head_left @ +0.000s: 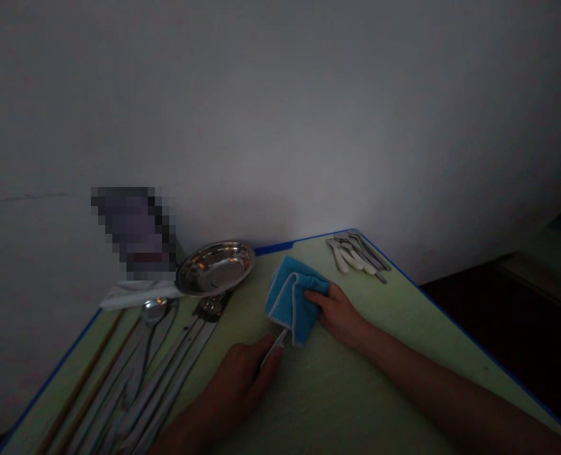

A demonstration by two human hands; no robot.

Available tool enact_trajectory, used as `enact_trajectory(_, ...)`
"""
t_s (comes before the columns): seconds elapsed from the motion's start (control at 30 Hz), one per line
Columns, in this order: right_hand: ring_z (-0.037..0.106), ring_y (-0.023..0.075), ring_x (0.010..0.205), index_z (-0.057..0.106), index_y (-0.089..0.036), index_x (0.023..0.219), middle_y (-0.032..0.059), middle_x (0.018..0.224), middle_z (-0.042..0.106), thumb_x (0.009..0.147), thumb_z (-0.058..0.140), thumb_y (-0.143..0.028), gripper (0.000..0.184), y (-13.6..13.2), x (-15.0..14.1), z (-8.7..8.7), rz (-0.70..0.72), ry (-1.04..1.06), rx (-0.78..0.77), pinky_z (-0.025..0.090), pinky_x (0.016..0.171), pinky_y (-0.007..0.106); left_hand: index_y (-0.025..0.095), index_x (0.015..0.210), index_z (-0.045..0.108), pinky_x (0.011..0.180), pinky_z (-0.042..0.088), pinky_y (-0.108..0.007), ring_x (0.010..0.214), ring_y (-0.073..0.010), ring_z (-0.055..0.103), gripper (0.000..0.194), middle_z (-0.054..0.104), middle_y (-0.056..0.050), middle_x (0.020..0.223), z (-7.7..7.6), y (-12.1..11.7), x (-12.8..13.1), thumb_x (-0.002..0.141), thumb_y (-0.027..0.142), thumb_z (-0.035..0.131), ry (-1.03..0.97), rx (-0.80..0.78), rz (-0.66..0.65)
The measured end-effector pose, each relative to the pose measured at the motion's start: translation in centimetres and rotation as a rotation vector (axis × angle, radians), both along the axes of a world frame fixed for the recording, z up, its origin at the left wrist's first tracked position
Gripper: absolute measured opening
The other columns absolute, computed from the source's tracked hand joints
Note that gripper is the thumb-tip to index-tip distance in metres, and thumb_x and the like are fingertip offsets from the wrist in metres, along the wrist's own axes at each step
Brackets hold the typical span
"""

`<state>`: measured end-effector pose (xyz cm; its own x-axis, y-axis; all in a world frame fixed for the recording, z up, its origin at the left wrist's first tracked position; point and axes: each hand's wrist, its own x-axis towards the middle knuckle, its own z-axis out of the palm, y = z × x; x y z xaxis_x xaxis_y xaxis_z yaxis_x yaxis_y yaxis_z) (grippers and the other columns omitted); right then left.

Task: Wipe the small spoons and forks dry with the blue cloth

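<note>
Right of the metal bowl [218, 270], the right hand [341, 315] pinches a blue cloth [280, 292] in its fingers [316, 297]; front-right of the bowl, the left hand's [242, 374] fingers grip a thin utensil [275, 347] reaching the cloth

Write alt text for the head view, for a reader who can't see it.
Two bare hands work over a green table: the right hand holds a folded blue cloth, the left hand a thin utensil partly hidden by the cloth. Long-handled utensils and a shiny metal bowl lie left; smaller utensils lie at the far right corner.
</note>
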<state>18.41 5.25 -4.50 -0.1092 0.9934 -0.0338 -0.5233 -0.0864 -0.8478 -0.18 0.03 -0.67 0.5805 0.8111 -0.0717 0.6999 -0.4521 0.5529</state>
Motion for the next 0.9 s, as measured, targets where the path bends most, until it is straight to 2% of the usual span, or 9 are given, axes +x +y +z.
enact_trajectory(0.2,0.06,0.0189,0.089,0.062,-0.023,0.096,0.0014,0.088,0.068,0.073,0.059,-0.037,0.027,0.0,-0.2,-0.2,-0.067,-0.047,0.013,0.043,0.084,0.037,0.02,0.084,0.053,0.061,0.04,-0.025,0.061,-0.0153,0.057,0.03,0.059,0.001,0.066,0.0,0.0,0.1,0.092,0.035,0.028,0.0,0.003,0.003)
enact_trajectory(0.33,0.059,0.0194,0.092,0.062,-0.022,0.095,0.0014,0.088,0.068,0.073,0.06,-0.035,0.026,-0.2,-0.3,0.2,-0.049,0.01,-0.028,0.044,0.084,0.037,0.02,0.085,0.053,0.064,0.041,-0.027,0.066,-0.0165,0.057,0.03,0.059,0.0,0.07,0.1,-0.2,-0.1,0.091,0.037,0.029,-0.004,-0.011,-0.012)
enact_trajectory(0.47,0.059,0.0201,0.093,0.062,-0.022,0.093,0.0018,0.089,0.068,0.07,0.063,-0.035,0.027,-0.3,-0.4,0.8,-0.081,0.081,-0.127,0.045,0.083,0.038,0.022,0.095,0.053,0.071,0.042,-0.027,0.078,-0.0173,0.056,0.027,0.061,0.0,0.083,0.3,-0.4,-1.0,0.09,0.037,0.031,-0.082,-0.059,-0.016)
enact_trajectory(0.57,0.059,0.0202,0.094,0.061,-0.022,0.091,0.0019,0.092,0.067,0.069,0.064,-0.034,0.025,-0.2,-0.3,1.0,-0.096,0.121,-0.14,0.046,0.082,0.038,0.022,0.102,0.051,0.073,0.042,-0.026,0.081,-0.0172,0.055,0.03,0.06,-0.001,0.088,0.4,-0.6,-1.4,0.089,0.038,0.03,-0.11,-0.104,-0.013)
enact_trajectory(0.77,0.059,0.0201,0.094,0.061,-0.022,0.09,0.002,0.095,0.066,0.069,0.063,-0.034,0.025,0.0,-0.2,0.9,-0.104,0.072,-0.115,0.047,0.08,0.036,0.021,0.087,0.053,0.069,0.041,-0.027,0.074,-0.0171,0.055,0.027,0.059,0.0,0.077,0.3,-0.6,-0.7,0.091,0.035,0.03,-0.012,-0.04,-0.062)
enact_trajectory(0.9,0.061,0.019,0.088,0.06,-0.021,0.092,0.0022,0.093,0.067,0.069,0.064,-0.033,0.027,0.1,0.0,0.3,-0.081,-0.011,-0.039,0.045,0.082,0.037,0.02,0.086,0.053,0.068,0.04,-0.028,0.071,-0.0171,0.056,0.026,0.06,-0.001,0.076,0.3,-0.5,-0.2,0.091,0.033,0.031,0.005,0.0,-0.08)
